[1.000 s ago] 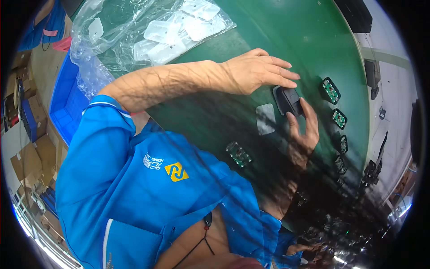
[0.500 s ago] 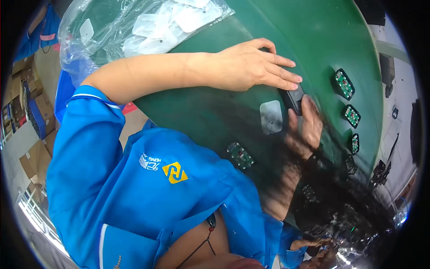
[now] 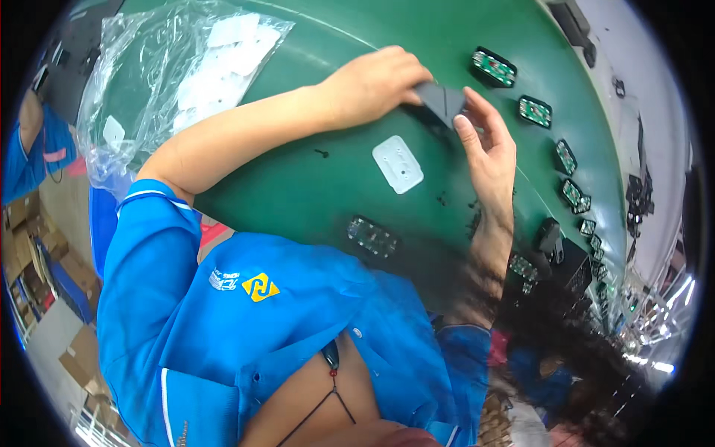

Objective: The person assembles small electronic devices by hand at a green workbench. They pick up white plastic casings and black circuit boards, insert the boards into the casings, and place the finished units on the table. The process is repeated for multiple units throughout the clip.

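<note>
Both hands meet over a green work surface on one small dark grey plastic part. My left hand grips its left side with fingers curled. My right hand holds its right side, thumb up against the part. Just below the hands a white rounded plastic plate lies flat on the green surface. A small green circuit board lies nearer to my body.
A row of green circuit boards in black frames runs along the right of the surface. A clear plastic bag with white plates lies at the upper left. Cardboard boxes stand on the floor at left. Another person's blue sleeve is at far left.
The view has shifted, so hands and part sit higher in the picture. Both hands stay closed on the dark part, and the white plate is more exposed below them.
</note>
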Motion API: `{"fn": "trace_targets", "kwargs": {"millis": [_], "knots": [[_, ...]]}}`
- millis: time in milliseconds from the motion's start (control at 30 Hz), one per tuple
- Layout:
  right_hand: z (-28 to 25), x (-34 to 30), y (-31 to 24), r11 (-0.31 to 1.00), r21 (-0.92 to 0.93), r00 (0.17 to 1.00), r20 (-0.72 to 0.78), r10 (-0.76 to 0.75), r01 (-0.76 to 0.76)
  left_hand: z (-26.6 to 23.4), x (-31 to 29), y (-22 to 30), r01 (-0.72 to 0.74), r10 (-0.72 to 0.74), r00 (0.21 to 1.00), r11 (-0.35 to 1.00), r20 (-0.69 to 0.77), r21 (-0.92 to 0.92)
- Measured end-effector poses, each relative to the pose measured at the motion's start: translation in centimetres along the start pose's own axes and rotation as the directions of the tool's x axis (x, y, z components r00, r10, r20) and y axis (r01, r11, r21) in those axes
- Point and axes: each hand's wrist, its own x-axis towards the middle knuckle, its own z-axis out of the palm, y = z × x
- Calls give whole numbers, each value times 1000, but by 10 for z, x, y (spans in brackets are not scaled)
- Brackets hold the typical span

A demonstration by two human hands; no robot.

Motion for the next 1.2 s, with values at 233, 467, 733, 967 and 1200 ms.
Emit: {"fn": "trace_targets", "kwargs": {"millis": [233,467,733,967,1200], "knots": [[-81,-41,28,938,-343,877,-466,-119,-55,-24,29,-86,768,-722,640,588,264,-254],[-71,-83,58,722,-680,943,-309,-126,-127,-57,44,-83,878,-751,473,360,461,-316],[-65,-81,104,690,-715,886,-244,-394,110,-65,18,-33,717,-712,696,695,-92,50],[-69,-91,97,720,-673,894,-412,-175,-169,-134,-69,43,456,-400,880,863,-255,217],[-71,-92,91,814,-581,890,-374,-259,-7,-181,-149,-25,620,-467,784,571,-409,538]]}}
